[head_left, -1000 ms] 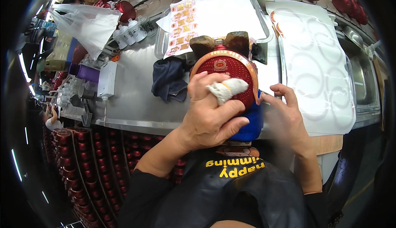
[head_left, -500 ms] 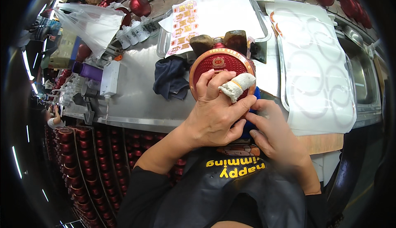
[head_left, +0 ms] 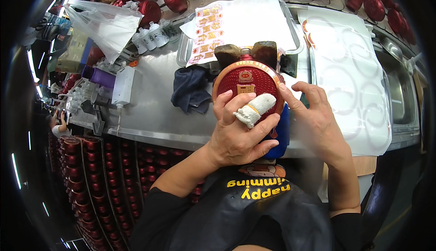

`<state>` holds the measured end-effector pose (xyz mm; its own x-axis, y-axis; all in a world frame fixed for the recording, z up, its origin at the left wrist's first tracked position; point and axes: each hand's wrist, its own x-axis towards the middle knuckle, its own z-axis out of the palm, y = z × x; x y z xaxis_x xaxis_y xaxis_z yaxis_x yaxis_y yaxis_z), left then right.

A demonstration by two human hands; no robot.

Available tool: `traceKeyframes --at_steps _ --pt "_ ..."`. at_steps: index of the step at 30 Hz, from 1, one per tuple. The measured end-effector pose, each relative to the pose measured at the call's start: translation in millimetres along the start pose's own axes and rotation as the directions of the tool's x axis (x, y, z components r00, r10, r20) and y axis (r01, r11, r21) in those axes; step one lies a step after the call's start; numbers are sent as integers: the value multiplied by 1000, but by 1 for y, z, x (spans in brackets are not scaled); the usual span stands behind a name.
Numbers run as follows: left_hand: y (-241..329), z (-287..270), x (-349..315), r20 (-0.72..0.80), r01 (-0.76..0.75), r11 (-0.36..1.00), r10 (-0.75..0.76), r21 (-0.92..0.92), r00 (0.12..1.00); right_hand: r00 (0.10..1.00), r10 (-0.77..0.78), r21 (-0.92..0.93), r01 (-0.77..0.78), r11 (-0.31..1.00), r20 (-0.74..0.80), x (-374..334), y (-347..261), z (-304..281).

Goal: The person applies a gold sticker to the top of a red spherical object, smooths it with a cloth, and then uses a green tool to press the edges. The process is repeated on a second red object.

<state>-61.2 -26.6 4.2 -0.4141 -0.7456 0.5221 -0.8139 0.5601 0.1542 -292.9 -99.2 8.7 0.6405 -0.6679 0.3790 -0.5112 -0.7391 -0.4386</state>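
Note:
In front of me a round red bottle (head_left: 262,79) with a studded face and a gold strip along its rim sits against a dark two-lobed support (head_left: 265,54). My left hand (head_left: 236,133) grips the bottle's lower part, fingers bent over its face and thumb at the lower edge. A white knitted finger cover (head_left: 258,109) with a yellow band sits on one of its fingers. My right hand (head_left: 318,115) is at the bottle's right, fingers apart, one fingertip touching the rim strip. Something blue (head_left: 282,135) shows under the bottle's right side.
A dark cloth (head_left: 190,88) lies left of the bottle. Behind it, a tray (head_left: 297,31) carries white paper and a label sheet (head_left: 208,33). White sheets (head_left: 345,69) cover another tray at the right. A white box (head_left: 122,86) and small white bottles (head_left: 150,37) stand left.
My right hand has moved up and right from the bottle's lower right edge, and its fingers have spread. My left hand stays on the bottle, its covered finger slightly lower.

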Motion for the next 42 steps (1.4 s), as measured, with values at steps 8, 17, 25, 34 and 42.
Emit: traceKeyframes --at_steps 8,17,25,34,42 --pt "8 12 -7 -88 67 997 -64 33 994 999 17 -55 -19 998 -48 3 2 4" --pt "34 37 1 -187 252 959 -226 127 956 998 -12 -67 8 998 -63 3 3 11" --pt "33 33 -4 -171 171 973 -144 156 975 1000 10 -124 -13 992 -29 -15 -8 9" --pt "38 38 -4 -195 284 948 -254 146 947 1000 17 -144 -19 989 -10 -24 -17 11" --pt "35 24 -26 -190 232 939 -187 253 964 999 44 -180 -41 983 8 -25 -22 10"
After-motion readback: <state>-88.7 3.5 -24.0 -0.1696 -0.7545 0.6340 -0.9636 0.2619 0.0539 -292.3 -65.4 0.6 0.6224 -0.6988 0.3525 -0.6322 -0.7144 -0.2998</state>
